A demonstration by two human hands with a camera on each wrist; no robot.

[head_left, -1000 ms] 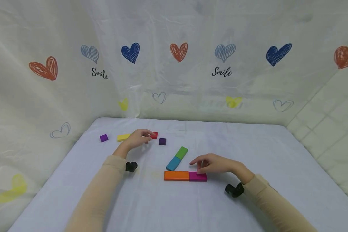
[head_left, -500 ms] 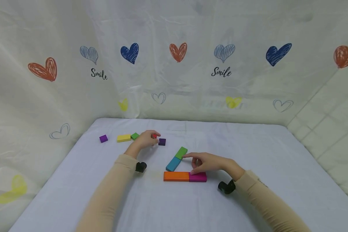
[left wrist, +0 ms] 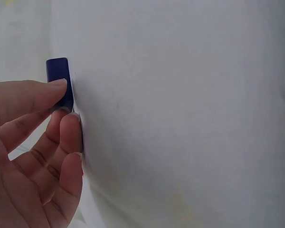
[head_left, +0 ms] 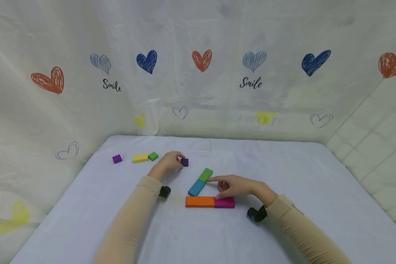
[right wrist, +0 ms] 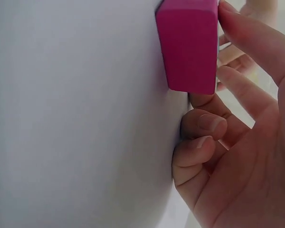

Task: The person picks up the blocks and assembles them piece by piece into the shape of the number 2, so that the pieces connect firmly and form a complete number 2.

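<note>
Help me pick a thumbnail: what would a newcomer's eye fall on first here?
Probably the orange block and magenta block, end to end near the middle of the table, with the right hand touching the magenta one. Then the left hand, farther back, pinching a dark purple block. Behind, hearts line the white backdrop.

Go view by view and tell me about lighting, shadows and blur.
Head view: soft light, a faint shadow beside the right sleeve, pale sheen on the backdrop; left wrist view: dim, the dark purple block reading near-navy and the tablecloth almost textureless; right wrist view: magenta block fairly crisp, the background beyond the right hand pale and soft.
</note>
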